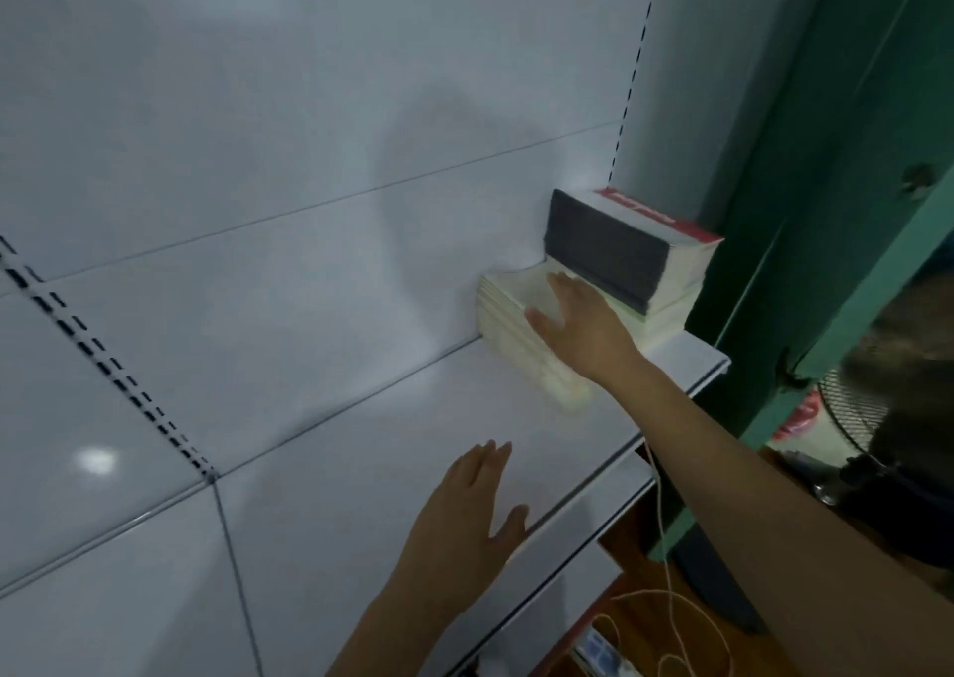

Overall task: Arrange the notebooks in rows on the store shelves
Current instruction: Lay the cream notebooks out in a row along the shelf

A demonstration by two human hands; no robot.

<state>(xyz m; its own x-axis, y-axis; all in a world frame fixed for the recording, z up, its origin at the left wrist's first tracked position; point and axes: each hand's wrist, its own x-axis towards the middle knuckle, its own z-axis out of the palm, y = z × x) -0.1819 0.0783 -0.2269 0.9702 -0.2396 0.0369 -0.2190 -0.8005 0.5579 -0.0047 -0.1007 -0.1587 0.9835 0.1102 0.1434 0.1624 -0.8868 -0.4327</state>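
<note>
Head view, looking down and forward at a white store shelf (361, 470) backed by a white panel wall (258, 160) with slotted uprights. Toward 2 o'clock of the frame, at the far right end of the shelf against the back panel, two stacks of notebooks side by side and touching. Taller stack (635, 258) at the right: dark grey spines facing left, red-and-white cover on top, pale page edges facing the front. Lower stack (508, 325) just to its left: pale cream, lying flat, somewhat blurred, front corner reaching toward the shelf edge.

Right hand (578, 323) reaching in from 4 o'clock, palm down, fingers straight and spread, resting flat on top of the lower stack, fingertips close to the foot of the taller stack; not curled round anything, so released and pressing rather than grasping. Left hand (472, 511) at about 6 o'clock, well apart from both stacks, fingers straight and together, thumb out, flat over the bare shelf near its front edge; released, holding nothing; whether touching the surface or just above, cannot tell.

At 3 o'clock, a green door frame (826, 212) beside the shelf. At 5 o'clock, below the shelf edge, a thin white cord (666, 563) hanging and looping over a brown floor.
</note>
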